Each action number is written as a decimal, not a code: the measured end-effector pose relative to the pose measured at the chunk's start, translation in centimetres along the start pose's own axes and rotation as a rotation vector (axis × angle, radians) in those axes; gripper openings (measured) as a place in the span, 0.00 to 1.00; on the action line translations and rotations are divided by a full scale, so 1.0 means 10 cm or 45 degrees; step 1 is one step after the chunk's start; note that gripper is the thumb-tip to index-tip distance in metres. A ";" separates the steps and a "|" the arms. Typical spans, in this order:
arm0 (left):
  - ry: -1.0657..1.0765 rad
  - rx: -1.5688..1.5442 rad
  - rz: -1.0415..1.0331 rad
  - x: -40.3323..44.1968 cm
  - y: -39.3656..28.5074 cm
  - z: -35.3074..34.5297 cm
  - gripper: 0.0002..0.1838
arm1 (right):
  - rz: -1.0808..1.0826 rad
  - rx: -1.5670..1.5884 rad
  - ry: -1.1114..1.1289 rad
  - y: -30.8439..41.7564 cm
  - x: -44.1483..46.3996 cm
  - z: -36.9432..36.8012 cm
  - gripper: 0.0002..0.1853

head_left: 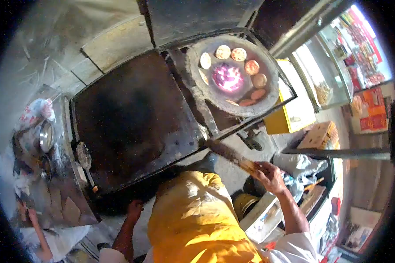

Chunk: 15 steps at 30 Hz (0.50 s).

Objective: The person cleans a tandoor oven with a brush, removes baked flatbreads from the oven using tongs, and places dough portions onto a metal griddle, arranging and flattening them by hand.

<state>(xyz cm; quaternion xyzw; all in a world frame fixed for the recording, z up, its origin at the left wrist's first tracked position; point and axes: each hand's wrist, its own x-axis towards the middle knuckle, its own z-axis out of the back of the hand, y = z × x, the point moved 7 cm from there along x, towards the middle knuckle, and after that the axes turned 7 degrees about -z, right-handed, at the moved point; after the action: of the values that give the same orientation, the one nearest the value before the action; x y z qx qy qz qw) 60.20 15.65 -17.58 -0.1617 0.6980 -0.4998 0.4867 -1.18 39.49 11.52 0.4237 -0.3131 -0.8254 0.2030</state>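
Note:
My right hand (pixel 271 176) is closed round the light wooden handle of a long flat tool (pixel 232 156). Its dark end reaches left to the front edge of the griddle; I cannot tell whether it is a brush or a scraper. Low beside the yellow apron (pixel 186 215) hangs my left hand (pixel 135 209), fingers loosely bent, with nothing visible in it. Ahead lies the wide black griddle (pixel 131 118). To its right is a round clay oven (pixel 197 83) with glowing coals (pixel 228 77) at its centre and several round flatbreads (pixel 252 67) around its inner wall.
A spatula (pixel 84 157) lies on the griddle's left edge. Farther left, another person's arm (pixel 40 234) is at a floured table (pixel 70 193) with a metal bowl (pixel 46 136). On the right stand a yellow bin (pixel 277 122), a cardboard box (pixel 314 135) and plastic bags (pixel 299 164).

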 end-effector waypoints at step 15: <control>-0.266 -0.165 0.444 -0.11 0.04 -2.01 0.14 | 0.670 -0.233 0.235 1.11 2.98 0.75 0.17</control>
<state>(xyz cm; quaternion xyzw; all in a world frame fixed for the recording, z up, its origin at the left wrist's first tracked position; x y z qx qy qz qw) 43.95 27.44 -16.80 -0.1203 0.6919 -0.3426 0.6240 -23.22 16.16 5.45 0.3812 -0.3168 -0.7270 0.4752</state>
